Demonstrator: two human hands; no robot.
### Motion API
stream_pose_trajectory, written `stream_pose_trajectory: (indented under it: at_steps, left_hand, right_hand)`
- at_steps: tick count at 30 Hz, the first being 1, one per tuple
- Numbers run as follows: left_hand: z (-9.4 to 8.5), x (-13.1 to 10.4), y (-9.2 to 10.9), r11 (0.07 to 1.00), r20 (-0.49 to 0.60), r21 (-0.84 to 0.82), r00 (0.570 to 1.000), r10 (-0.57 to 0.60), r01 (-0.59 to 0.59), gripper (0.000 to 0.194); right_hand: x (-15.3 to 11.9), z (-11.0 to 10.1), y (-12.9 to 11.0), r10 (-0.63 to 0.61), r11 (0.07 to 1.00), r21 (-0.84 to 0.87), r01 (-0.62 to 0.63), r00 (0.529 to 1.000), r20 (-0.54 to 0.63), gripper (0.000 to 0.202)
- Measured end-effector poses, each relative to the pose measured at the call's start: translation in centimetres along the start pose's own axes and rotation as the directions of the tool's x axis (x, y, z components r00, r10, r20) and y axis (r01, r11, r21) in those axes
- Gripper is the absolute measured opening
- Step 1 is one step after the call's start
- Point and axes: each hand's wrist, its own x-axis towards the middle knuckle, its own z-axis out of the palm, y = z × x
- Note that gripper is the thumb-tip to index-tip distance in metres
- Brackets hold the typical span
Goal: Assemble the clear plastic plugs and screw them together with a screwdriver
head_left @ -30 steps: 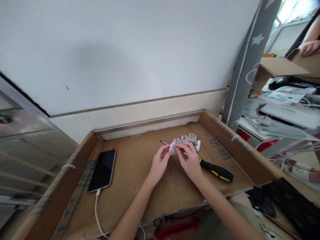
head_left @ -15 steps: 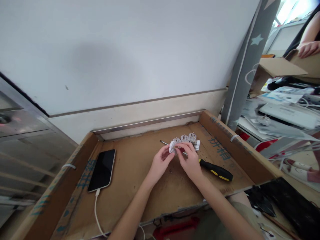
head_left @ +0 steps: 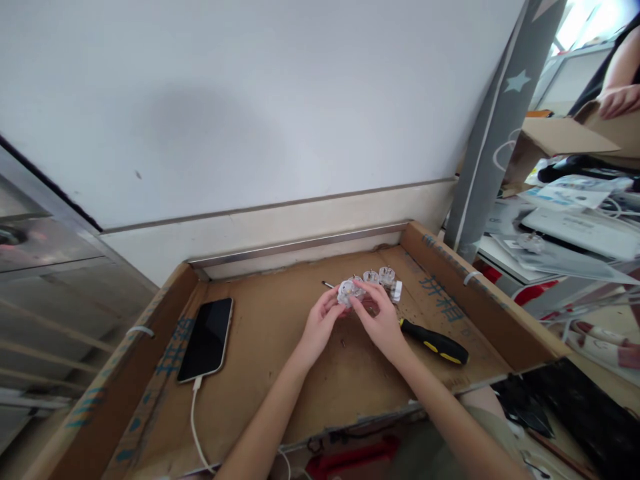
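Brown cardboard lines the tabletop, its walls raised at left and right. A phone lies flat near the left wall, a white cable running from it to the near edge. Toward the right rest a black-and-yellow screwdriver, clear plugs in a row, pins up, and a white piece just beside them.

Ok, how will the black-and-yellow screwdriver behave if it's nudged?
The screwdriver may roll a little, since its handle looks rounded. It probably balances handle-heavy, as that end looks thick. The matte cardboard under it should resist sliding somewhat.
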Motion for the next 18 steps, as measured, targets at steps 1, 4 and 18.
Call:
stream_pose_trajectory:
  at_steps: [1,4,18]
  left_hand:
    - [0.01,0.03,-0.08,1.0,-0.005,-0.016,1.0,-0.007,0.007,0.044]
    - [0.01,0.12,-0.25,0.999,-0.025,-0.036,1.0,-0.011,0.01,0.043]
    - [0.02,-0.01,-0.06,0.997,0.018,0.011,0.997,0.077,-0.077,0.04]
  right_hand:
    - [0.01,-0.02,0.01,0.004,1.0,-0.003,-0.004,1.0,0.002,0.037]
    - [-0.01,-0.13,-0.06,0.0,0.999,-0.039,-0.001,1.0,-0.028,0.035]
    - [-0.03,-0.37,-0.39,-0.056,0.995,-0.088,0.051,0.997,-0.059,0.024]
